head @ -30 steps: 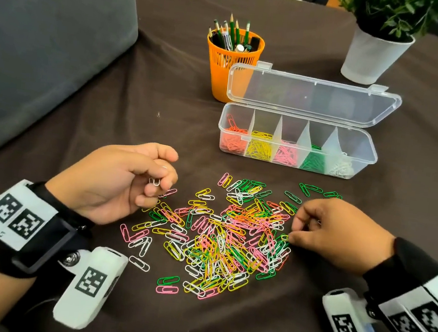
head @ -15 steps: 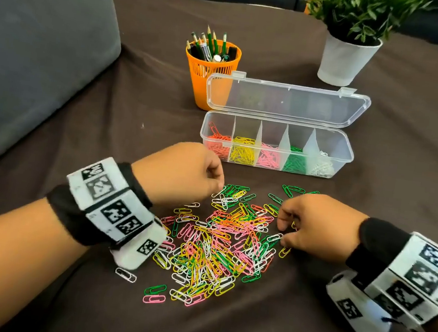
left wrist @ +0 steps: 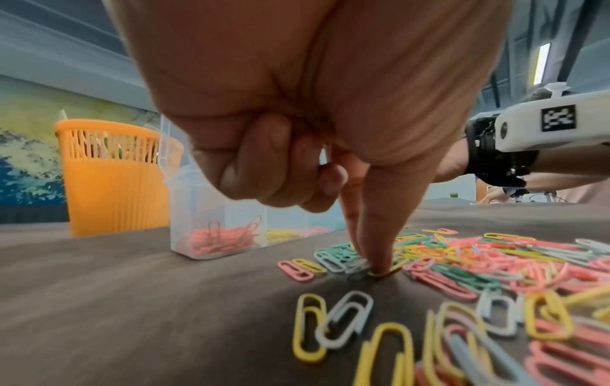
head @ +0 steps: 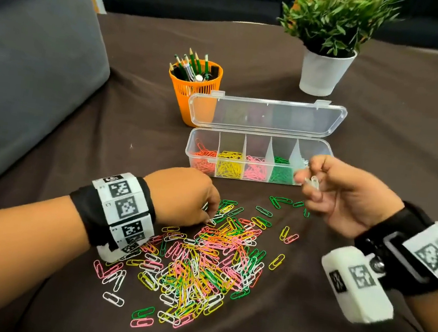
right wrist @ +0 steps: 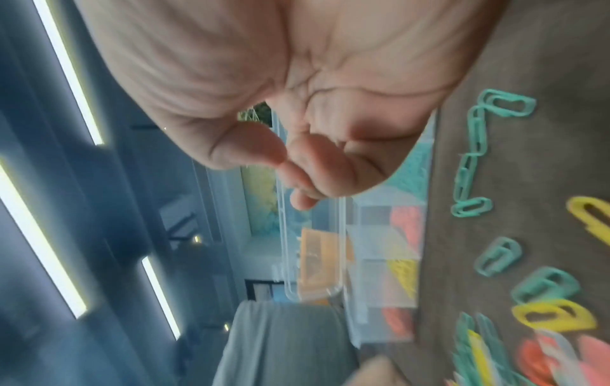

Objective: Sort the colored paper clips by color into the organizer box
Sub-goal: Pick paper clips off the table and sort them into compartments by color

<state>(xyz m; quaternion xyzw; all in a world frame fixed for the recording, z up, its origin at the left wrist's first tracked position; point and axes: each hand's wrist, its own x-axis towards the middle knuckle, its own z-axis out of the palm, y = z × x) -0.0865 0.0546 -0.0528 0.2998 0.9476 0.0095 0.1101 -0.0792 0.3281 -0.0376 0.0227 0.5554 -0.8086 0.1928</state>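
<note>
A heap of mixed paper clips [head: 209,261] lies on the dark cloth. Behind it stands the clear organizer box [head: 257,156] with its lid open, holding orange, yellow, pink, green and white clips from left to right. My left hand [head: 210,217] is down at the heap's far left edge. In the left wrist view its thumb and forefinger [left wrist: 376,266] pinch a clip against the cloth, and the other fingers are curled. My right hand [head: 309,185] is raised just in front of the box's right end, pinching white clips [head: 312,181]. The right wrist view is blurred.
An orange pencil cup [head: 193,93] stands behind the box's left end, and a potted plant [head: 323,68] behind its right. A grey cushion [head: 30,73] fills the left side. A few green clips [head: 279,201] lie loose between the heap and the box.
My left hand has gone from left of the heap, holding a white clip, to the heap's far edge. My right hand has lifted off the heap's right edge toward the box with white clips.
</note>
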